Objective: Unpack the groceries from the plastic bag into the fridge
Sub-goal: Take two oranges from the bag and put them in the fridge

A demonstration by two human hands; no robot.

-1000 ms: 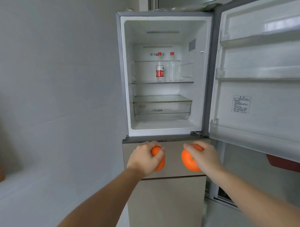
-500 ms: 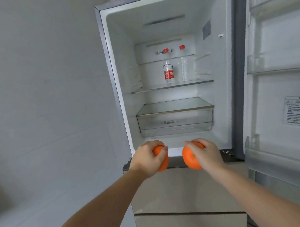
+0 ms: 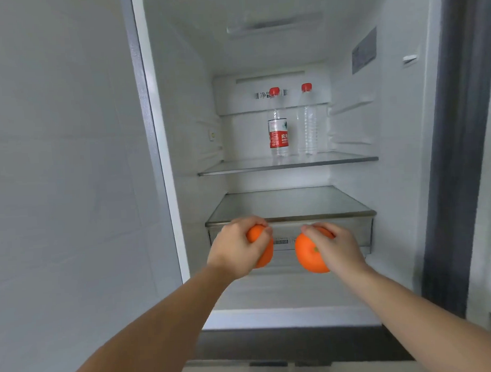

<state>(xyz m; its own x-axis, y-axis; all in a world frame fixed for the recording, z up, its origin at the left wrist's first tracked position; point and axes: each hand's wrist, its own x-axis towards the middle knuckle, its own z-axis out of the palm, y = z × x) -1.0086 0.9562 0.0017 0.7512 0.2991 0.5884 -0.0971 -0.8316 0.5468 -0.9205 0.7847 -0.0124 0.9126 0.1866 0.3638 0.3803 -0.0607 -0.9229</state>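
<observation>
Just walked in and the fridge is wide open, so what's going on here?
A person is loading fruit into the fridge. The left hand grips one orange and the right hand grips another orange, both held in front of the clear drawer. Neither is set down yet. Two red-capped water bottles stand on the glass shelf above.

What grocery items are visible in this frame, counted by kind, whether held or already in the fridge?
Oranges: 2, one in the left hand (orange), one in the right hand (orange).
Water bottles: 2, upright on the glass shelf: labelled bottle, clear bottle.
Total: 4
</observation>
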